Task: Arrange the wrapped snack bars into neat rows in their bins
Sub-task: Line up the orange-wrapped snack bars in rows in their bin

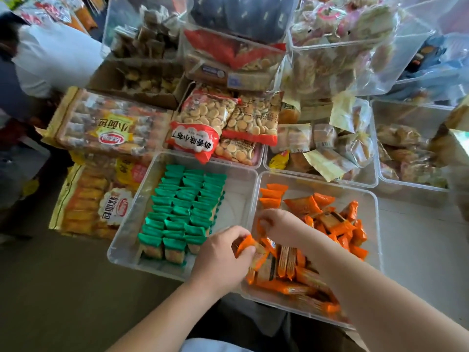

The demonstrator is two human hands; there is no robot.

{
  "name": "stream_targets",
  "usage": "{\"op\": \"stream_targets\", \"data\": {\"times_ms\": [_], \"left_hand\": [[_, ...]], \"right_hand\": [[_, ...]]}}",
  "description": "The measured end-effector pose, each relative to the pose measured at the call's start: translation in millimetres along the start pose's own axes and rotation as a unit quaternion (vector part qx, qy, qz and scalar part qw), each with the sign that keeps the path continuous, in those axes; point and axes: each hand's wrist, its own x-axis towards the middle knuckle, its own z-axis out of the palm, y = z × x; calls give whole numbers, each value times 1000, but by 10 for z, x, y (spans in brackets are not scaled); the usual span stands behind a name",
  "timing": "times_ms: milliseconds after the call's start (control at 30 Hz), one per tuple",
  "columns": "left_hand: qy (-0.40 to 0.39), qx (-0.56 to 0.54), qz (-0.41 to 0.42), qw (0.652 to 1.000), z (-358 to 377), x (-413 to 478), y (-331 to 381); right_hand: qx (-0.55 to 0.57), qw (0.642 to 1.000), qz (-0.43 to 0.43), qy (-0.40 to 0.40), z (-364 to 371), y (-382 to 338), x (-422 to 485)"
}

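Two clear plastic bins sit side by side in front of me. The left bin (236, 179) holds green-wrapped snack bars (182, 207) standing in three tidy rows. The right bin (373, 214) holds orange-wrapped snack bars (330, 222) in a loose heap, with a few stood up along its left wall. My left hand (220, 260) pinches an orange bar (245, 243) at the bin's left edge. My right hand (279, 226) reaches into the same bin, fingers curled on orange bars near the left wall.
Behind the bins lie red bags of small round biscuits (203, 123), large yellow bread packs (111, 128) at the left, and more clear bins of wrapped pastries (330, 146) at the right. A person in a white top (55, 54) stands at the far left.
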Motion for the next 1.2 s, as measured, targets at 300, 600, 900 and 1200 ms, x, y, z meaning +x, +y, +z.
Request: {"op": "stream_targets", "data": {"times_ms": [300,600,900,1200], "left_hand": [[-9,-74,-46,996,-50,-10,-101],[-35,-51,-58,996,40,54,-123],[-41,-73,-50,995,14,-22,-76],[71,-43,-45,996,46,-97,-10]], "right_hand": [[-116,979,82,-146,88,0,191],[-222,965,-9,-140,-88,-75,8],[-148,955,58,-251,-502,-92,-363],[-280,949,-68,-126,-273,-10,-455]]}}
